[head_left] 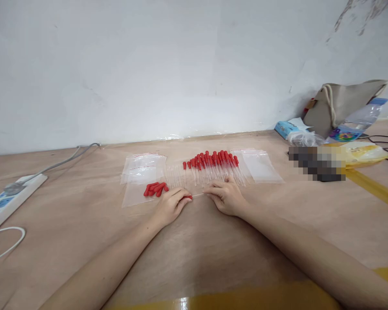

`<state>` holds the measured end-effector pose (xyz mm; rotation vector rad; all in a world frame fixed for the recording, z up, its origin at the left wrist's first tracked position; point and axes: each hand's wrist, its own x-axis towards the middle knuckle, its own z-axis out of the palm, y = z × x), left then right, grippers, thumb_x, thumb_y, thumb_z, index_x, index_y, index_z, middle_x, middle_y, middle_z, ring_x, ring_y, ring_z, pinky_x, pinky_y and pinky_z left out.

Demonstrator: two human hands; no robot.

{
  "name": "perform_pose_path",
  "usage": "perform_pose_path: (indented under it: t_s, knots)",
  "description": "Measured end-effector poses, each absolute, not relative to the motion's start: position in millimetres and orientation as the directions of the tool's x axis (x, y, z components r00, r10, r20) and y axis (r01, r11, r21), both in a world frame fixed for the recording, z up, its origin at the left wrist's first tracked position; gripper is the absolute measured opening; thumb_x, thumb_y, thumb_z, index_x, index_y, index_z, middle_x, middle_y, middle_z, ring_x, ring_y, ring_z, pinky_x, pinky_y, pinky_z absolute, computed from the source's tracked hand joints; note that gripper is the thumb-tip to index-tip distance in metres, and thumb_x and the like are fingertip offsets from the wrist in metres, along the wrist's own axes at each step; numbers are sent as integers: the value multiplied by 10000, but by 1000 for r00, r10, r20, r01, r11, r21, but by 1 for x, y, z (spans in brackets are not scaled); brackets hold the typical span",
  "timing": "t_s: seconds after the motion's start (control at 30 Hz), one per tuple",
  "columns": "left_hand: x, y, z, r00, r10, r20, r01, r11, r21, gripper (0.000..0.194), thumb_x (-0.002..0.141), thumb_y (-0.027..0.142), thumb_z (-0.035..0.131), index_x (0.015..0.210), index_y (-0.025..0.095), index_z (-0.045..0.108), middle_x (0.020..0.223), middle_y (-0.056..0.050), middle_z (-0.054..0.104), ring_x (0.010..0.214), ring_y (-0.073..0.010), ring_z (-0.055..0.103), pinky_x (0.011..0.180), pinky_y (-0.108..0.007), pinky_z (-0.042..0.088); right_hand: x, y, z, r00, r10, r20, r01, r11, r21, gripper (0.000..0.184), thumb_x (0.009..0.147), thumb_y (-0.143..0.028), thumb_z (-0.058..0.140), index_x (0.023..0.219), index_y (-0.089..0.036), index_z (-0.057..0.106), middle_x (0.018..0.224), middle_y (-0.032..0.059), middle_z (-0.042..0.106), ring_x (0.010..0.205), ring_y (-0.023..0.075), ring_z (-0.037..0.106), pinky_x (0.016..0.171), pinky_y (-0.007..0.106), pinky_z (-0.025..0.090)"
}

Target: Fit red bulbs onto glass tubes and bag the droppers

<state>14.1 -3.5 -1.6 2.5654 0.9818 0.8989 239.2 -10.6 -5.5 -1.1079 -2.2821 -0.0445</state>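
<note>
Between my hands lies a thin clear glass dropper tube [198,195], roughly level and just above the table. My left hand [172,206] is closed on a red rubber bulb [189,197] at the tube's left end. The fingers of my right hand [224,197] pinch the tube's other end. Behind my left hand, loose red bulbs [155,188] lie on a clear plastic bag, with bare glass tubes [173,174] beside them. Beyond my right hand is a row of droppers with red bulbs [215,159], tips toward me.
Clear zip bags [261,165] lie right of the droppers and more bags [142,168] lie left. A power strip [16,198] with a grey cable is at far left. At right are a tissue pack [291,128], a plastic bottle [358,122] and a beige bag [345,103].
</note>
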Motion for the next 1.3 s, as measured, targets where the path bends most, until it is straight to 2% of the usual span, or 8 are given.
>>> perform_pose_path:
  t_s: [0.4, 0.7, 0.83, 0.97, 1.07, 1.13, 1.2, 1.3]
  knots:
    - [15, -3, -2, 605, 658, 448, 522, -753, 400, 160, 871, 278, 443, 858, 177, 567, 785, -35, 594, 720, -137, 549, 659, -257, 425, 230, -15, -7, -498, 697, 515, 728, 659, -187, 192, 835, -177, 408, 824, -190, 599, 710, 6, 627, 585, 104, 471, 681, 302, 195]
    - [14, -2, 0, 620, 633, 464, 517, -774, 366, 162, 872, 272, 435, 850, 169, 559, 771, -39, 588, 707, -135, 543, 644, -250, 429, 221, -16, -5, -491, 753, 438, 713, 636, -296, 202, 847, -186, 390, 802, -187, 587, 717, 4, 643, 629, 112, 507, 689, 286, 199]
    - [12, 1, 8, 654, 615, 441, 535, -788, 305, 170, 877, 271, 425, 882, 185, 571, 833, -42, 607, 774, -147, 559, 705, -265, 438, 221, -17, 6, -531, 736, 420, 717, 654, -240, 197, 845, -207, 418, 817, -196, 613, 745, 14, 647, 692, 127, 518, 695, 298, 212]
    - [5, 10, 27, 658, 629, 415, 596, -771, 224, 193, 851, 314, 465, 975, 218, 577, 957, -53, 605, 896, -187, 551, 793, -318, 430, 216, -18, 18, -550, 736, 395, 750, 643, -153, 185, 809, -252, 486, 719, -195, 636, 733, 34, 637, 748, 158, 518, 690, 310, 236]
    - [-14, 23, 42, 523, 743, 417, 722, -647, 246, 311, 808, 385, 500, 1057, 205, 550, 1045, -78, 570, 978, -223, 520, 846, -355, 414, 211, -11, 24, -433, 830, 352, 802, 533, -270, 204, 793, -246, 497, 652, -196, 635, 644, 16, 625, 653, 143, 522, 664, 295, 274]
    - [-33, 34, 50, 368, 854, 368, 827, -482, 289, 311, 792, 430, 484, 966, 193, 583, 992, -77, 582, 950, -230, 533, 829, -355, 422, 208, 0, 25, -317, 900, 297, 805, 422, -417, 225, 792, -270, 496, 627, -199, 631, 611, 1, 620, 596, 130, 522, 627, 270, 302]
    - [-54, 42, 57, 273, 940, 204, 879, -330, 345, 382, 725, 506, 518, 922, 186, 589, 969, -80, 591, 902, -244, 555, 746, -340, 455, 204, 15, 26, -211, 943, 257, 784, 320, -532, 243, 789, -303, 495, 612, -198, 625, 608, -2, 621, 590, 129, 536, 599, 252, 322]
    - [-77, 47, 64, 256, 963, -83, 875, -194, 443, 544, 548, 542, 653, 968, 205, 573, 1011, -78, 579, 845, -237, 578, 665, -306, 475, 193, 36, 26, -77, 965, 251, 796, 211, -567, 274, 776, -324, 497, 556, -195, 598, 597, 7, 621, 619, 144, 560, 628, 263, 336]
